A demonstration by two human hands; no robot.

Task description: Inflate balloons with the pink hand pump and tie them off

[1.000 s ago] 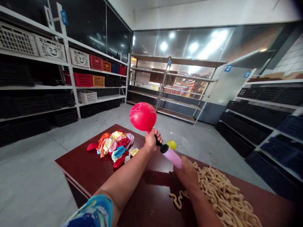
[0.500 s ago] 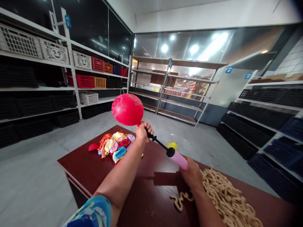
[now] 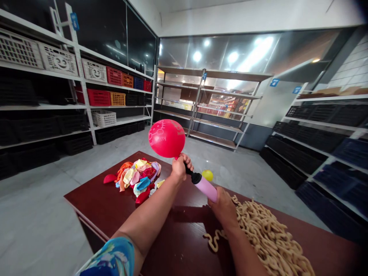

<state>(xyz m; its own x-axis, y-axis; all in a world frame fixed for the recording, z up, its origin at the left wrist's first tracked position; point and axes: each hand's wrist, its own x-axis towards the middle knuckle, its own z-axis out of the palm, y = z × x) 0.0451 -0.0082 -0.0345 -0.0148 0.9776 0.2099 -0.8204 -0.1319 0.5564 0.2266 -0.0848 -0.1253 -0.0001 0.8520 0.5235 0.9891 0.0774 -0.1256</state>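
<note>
A red balloon (image 3: 166, 138) with pale printing, swollen with air, sits at the nozzle end of a pink and black hand pump (image 3: 206, 189). My left hand (image 3: 181, 167) is closed around the black nozzle end and the balloon's neck, so the neck is mostly hidden. Around the pink barrel my right hand (image 3: 224, 207) is wrapped, close to the other end. The black rod hardly shows between the two parts. Left of my left forearm lies a heap of limp balloons (image 3: 138, 175) in many colours.
The dark red table (image 3: 97, 191) carries a pile of tan, rope-like strands (image 3: 270, 234) on the right, one loose strand (image 3: 212, 242) beside it. A yellow balloon (image 3: 207, 175) shows past the table's far edge. Shelves with crates (image 3: 99, 97) line the left; bare racks (image 3: 212, 136) stand behind.
The pump has been pushed together: its black rod showed long before and is now nearly hidden. My left hand and the red balloon have moved right and slightly down, nearer my right hand.
</note>
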